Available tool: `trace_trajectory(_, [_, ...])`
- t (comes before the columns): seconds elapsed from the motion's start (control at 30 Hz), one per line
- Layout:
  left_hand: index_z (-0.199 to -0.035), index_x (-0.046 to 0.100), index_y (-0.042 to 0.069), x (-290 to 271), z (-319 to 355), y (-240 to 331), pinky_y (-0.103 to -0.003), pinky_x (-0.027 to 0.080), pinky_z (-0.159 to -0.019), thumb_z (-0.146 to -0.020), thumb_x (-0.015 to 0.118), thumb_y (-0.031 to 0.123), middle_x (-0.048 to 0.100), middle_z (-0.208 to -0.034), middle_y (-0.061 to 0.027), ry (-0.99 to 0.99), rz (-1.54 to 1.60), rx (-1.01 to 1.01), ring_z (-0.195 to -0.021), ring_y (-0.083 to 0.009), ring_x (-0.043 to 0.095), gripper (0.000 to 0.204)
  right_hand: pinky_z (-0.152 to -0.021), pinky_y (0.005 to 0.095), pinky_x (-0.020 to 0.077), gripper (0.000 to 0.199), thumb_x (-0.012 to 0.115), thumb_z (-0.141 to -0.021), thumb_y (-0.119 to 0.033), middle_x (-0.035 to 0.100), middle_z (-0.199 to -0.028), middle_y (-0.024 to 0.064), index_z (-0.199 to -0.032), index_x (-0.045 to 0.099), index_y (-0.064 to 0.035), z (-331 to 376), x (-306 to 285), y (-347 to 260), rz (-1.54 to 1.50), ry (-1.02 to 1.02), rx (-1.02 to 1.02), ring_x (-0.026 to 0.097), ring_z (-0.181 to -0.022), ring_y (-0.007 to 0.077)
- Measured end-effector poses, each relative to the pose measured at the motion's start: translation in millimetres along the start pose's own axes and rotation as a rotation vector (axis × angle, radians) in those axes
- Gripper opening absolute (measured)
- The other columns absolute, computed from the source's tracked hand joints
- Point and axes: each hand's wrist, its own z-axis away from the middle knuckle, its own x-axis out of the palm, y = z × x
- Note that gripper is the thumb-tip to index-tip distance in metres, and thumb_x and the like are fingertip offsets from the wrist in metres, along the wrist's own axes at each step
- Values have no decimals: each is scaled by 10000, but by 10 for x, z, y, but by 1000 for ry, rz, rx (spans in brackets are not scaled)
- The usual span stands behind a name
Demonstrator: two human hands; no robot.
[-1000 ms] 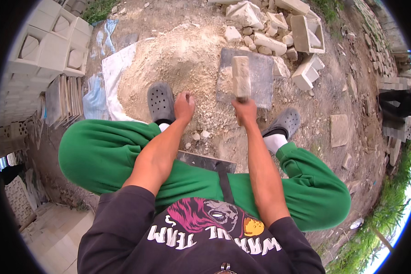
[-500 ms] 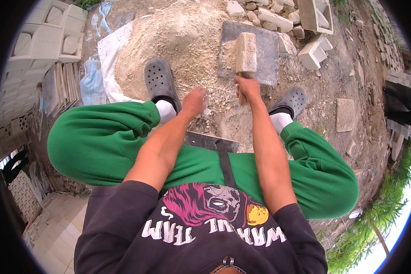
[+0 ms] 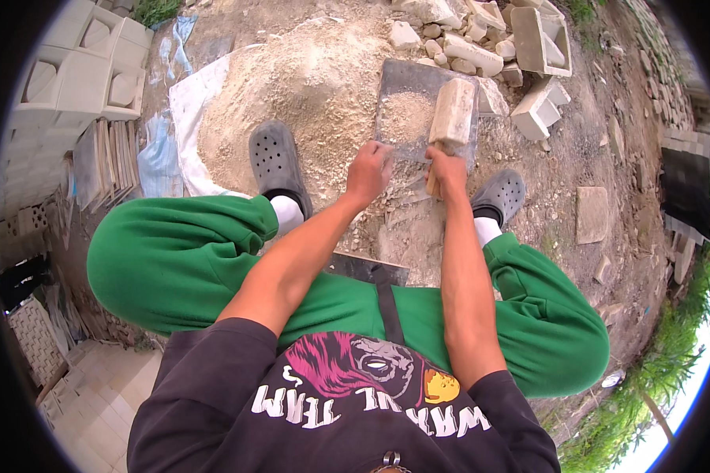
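My right hand (image 3: 448,169) is closed round the wooden handle of a mallet (image 3: 454,112), whose thick, dusty block head lies over the right part of a dark flat slab (image 3: 390,83). Pale crushed stone (image 3: 408,114) is spread on the slab, left of the mallet head. My left hand (image 3: 368,172) hovers by the slab's near left corner, its fingers bent and blurred; whether anything is in them I cannot make out. Beyond and left of it rises a heap of pale crushed stone (image 3: 312,91), partly on a white sheet (image 3: 185,106).
My feet in grey clogs (image 3: 274,162) stand either side of my hands. Broken stones (image 3: 473,51) and hollow pale blocks (image 3: 540,39) lie at the far right. Stacked pale blocks (image 3: 95,59) and thin boards (image 3: 106,162) stand at the left. A flat stone (image 3: 592,214) lies at the right.
The mallet has swung right on the slab, uncovering more crushed stone. My left hand has moved right, closer to the slab and my right hand. The whole view has shifted slightly.
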Motion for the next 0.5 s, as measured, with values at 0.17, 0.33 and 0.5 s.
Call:
trace_trajectory(0.17, [-1162, 674, 45, -4, -552, -144, -411, 496, -862, -894, 652, 151, 614, -1026, -149, 97, -28, -271, -975, -327, 610, 289, -444, 356, 507, 272, 720, -705, -164, 617, -632, 116, -779, 631, 81, -193, 83, 248, 158, 112, -58, 610, -469, 217])
trace_trajectory(0.33, [-1250, 628, 53, -25, -974, -312, -412, 504, -856, -893, 624, 103, 616, -1032, -162, -55, -143, -187, -978, -332, 618, 361, -431, 355, 504, 243, 715, -705, -150, 595, -617, 101, -756, 626, 70, -139, 107, 183, 99, 71, 3, 590, -460, 217])
trace_trajectory(0.5, [-1035, 589, -14, 153, -1040, -531, -478, 462, -886, -967, 525, 307, 622, -1066, -213, -117, 4, -392, -1025, -404, 595, 335, -416, 364, 501, 255, 714, -717, -155, 576, -624, 96, -801, 619, 67, -86, 104, 123, 81, 22, 28, 577, -451, 214])
